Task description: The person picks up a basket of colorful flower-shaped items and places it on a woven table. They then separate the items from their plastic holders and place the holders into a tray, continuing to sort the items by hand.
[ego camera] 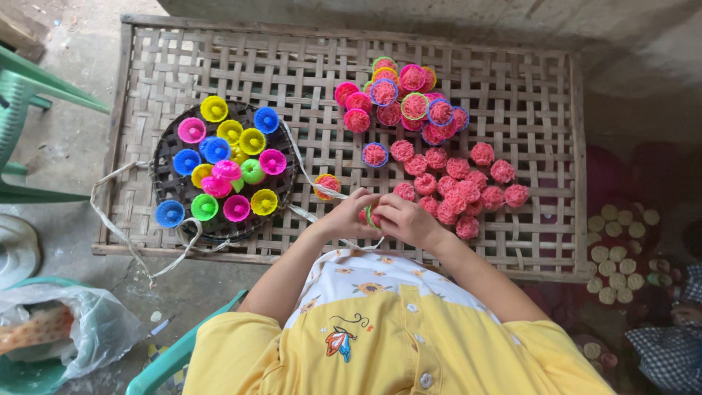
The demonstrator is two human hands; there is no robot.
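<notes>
Over the woven bamboo tray [512, 132], left hand [349, 213] and right hand [406, 219] together, both grips closed on one green-rimmed pink cake [371, 217].

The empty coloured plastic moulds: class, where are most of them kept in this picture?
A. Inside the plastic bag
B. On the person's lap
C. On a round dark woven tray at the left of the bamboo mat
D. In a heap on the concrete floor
C: the empty coloured moulds sit together on the round dark woven tray, which lies at the left of the bamboo mat.
</notes>
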